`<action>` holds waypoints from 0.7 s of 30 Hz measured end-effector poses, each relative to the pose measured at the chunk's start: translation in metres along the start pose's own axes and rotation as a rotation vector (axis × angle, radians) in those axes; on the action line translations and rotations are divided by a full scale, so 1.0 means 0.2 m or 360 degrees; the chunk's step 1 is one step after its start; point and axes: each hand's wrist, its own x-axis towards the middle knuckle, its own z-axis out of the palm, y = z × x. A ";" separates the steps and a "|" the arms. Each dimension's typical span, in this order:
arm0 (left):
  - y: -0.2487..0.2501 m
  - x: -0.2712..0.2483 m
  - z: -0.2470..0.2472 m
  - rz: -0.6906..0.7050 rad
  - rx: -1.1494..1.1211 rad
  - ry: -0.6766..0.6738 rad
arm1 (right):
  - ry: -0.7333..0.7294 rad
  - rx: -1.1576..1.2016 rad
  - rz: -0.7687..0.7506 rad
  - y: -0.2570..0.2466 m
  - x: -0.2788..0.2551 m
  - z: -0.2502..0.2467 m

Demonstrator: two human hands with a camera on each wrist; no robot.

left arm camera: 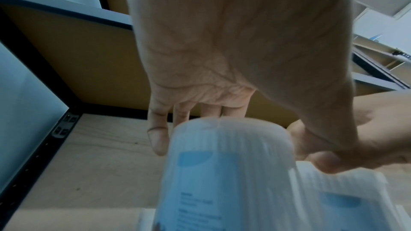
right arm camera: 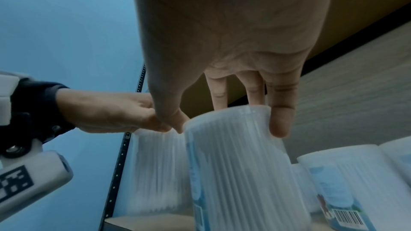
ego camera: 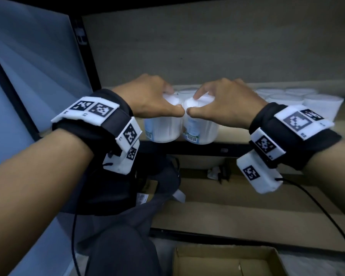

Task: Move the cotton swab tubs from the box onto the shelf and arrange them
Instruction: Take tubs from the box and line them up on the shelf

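Two clear cotton swab tubs stand side by side at the shelf's [ego camera: 233, 134] front edge. My left hand [ego camera: 157, 102] grips the left tub [ego camera: 163, 126] from above, fingers curled over its lid. My right hand [ego camera: 217, 102] grips the right tub [ego camera: 201, 128] the same way, and the two thumbs almost touch. In the left wrist view my left hand [left arm camera: 222, 111] holds the top of its tub [left arm camera: 224, 173]. In the right wrist view my right hand [right arm camera: 233, 111] clasps its tub [right arm camera: 240, 173]. The tubs' bottoms are partly hidden by the shelf rail.
Several more tubs [ego camera: 299, 98] stand on the shelf to the right, also seen as tubs [right arm camera: 347, 187] in the right wrist view. An open cardboard box [ego camera: 227, 261] lies on the floor below. A black upright [ego camera: 82, 48] bounds the shelf on the left. A lower shelf [ego camera: 237, 196] lies underneath.
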 end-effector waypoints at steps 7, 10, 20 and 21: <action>-0.05 0.09 0.04 0.0002 0.0039 -0.0064 | 0.0003 -0.0029 0.0017 0.00 0.10 0.09; -0.08 0.12 0.07 -0.0001 0.0063 -0.0077 | -0.0006 -0.0019 0.0018 0.00 0.11 0.12; -0.16 0.19 0.17 -0.0085 -0.0034 -0.0201 | 0.0023 0.0024 0.0040 0.00 0.18 0.23; -0.17 0.19 0.18 -0.0093 -0.0047 -0.0200 | 0.0020 0.0031 0.0045 0.00 0.18 0.24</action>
